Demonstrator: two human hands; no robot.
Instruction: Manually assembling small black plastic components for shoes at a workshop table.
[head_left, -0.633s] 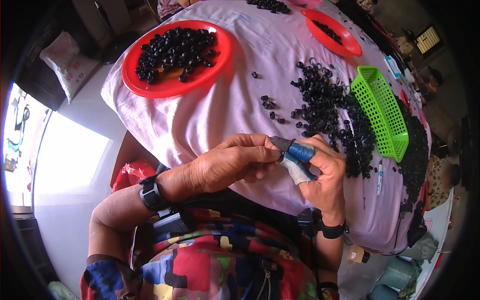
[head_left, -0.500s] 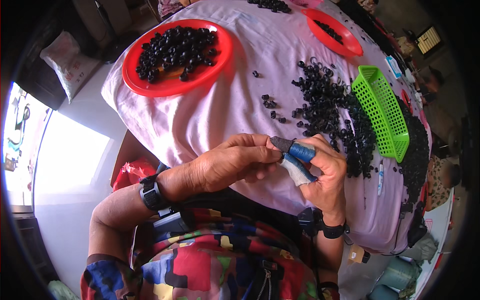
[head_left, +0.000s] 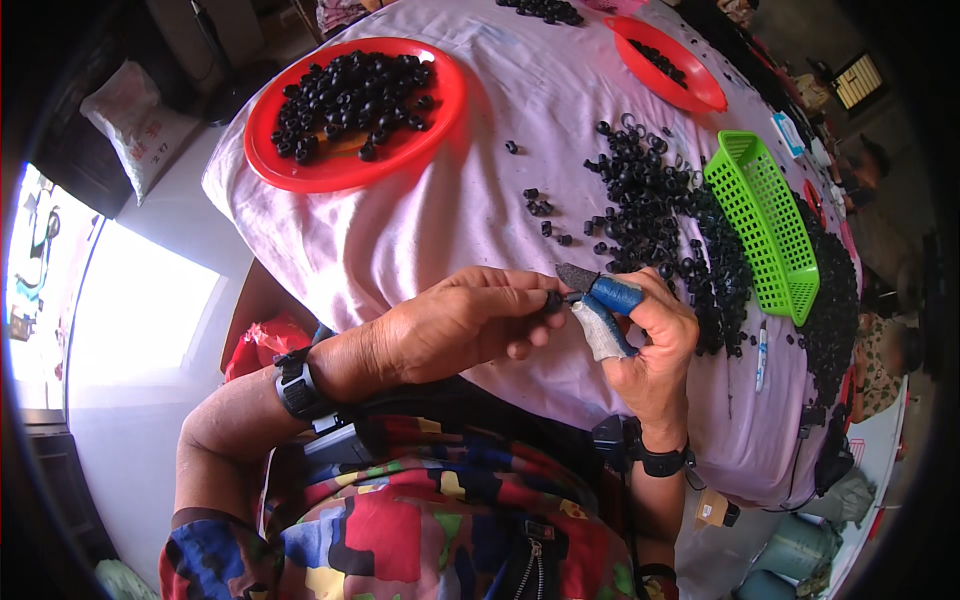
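My left hand (head_left: 470, 315) pinches a small black ring-like part (head_left: 552, 301) between thumb and forefinger. Facing it, my right hand (head_left: 650, 335) has its thumb and forefinger bent together, wrapped in blue tape and whitish cloth. A dark grey pointed piece (head_left: 577, 278) juts from the right forefinger's end; whether it is a fingertip cover or a tool, I cannot tell. Between the right fingertips shows a thin dark bit too small to name. Beyond my hands lies a pile of similar small black parts (head_left: 640, 190) on the pinkish tablecloth (head_left: 480, 150).
A red plate (head_left: 285, 178) heaped with black parts stands at the far left. Further right are a green perforated basket (head_left: 762, 225), a red dish (head_left: 690, 95) with black pieces, and a pen (head_left: 762, 358). Several loose black parts (head_left: 540, 208) lie mid-table.
My right hand has shifted slightly right, away from the left. The black part in my left fingertips now shows, with a small gap opened between the hands.
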